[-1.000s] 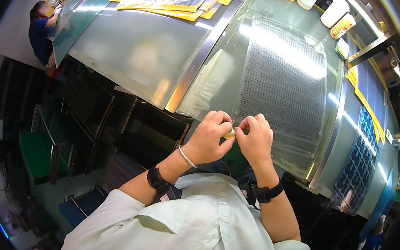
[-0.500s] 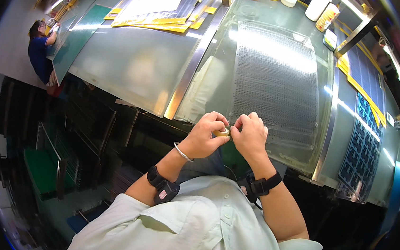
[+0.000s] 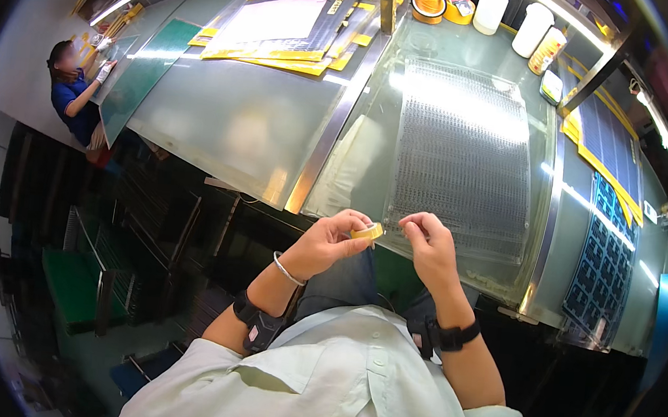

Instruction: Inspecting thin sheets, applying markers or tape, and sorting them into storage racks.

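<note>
- Beyond both of my hands, the table (image 3: 238,121) carries a large clear sheet with a fine grid pattern (image 3: 466,156); it lies where it lay a second ago, just past my fingertips.
- Between then and now my hands have drawn apart: they were knuckle to knuckle, and now a gap shows between them.
- Left hand (image 3: 329,244) pinches a small yellowish roll of tape (image 3: 368,231) between thumb and fingertips, held up just short of the sheet's near edge.
- Right hand (image 3: 430,249) is loosely curled, thumb and forefinger pressed together as if on a strip end; I cannot tell if anything is in them.
</note>
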Motion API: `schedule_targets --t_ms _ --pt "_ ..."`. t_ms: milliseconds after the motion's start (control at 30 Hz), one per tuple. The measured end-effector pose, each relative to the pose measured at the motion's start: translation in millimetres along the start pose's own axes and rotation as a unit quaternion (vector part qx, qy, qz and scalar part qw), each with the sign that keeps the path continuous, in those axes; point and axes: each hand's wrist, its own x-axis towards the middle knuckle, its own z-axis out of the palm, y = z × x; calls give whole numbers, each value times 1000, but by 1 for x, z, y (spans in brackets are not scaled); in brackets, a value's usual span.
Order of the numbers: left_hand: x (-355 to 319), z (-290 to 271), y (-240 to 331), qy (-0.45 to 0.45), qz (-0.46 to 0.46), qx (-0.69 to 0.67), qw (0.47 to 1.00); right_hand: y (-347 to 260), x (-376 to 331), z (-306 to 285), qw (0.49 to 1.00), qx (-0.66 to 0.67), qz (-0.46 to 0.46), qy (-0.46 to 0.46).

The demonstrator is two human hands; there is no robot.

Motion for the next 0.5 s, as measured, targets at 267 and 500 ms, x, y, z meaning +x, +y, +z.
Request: schedule_targets --t_ms 267,500 --pt "7 17 -1 -91 -28 -45 994 -16 -22 -26 943 281 118 -134" --pt "21 30 0 -111 -22 44 993 4 -21 -39 899 367 166 -173"
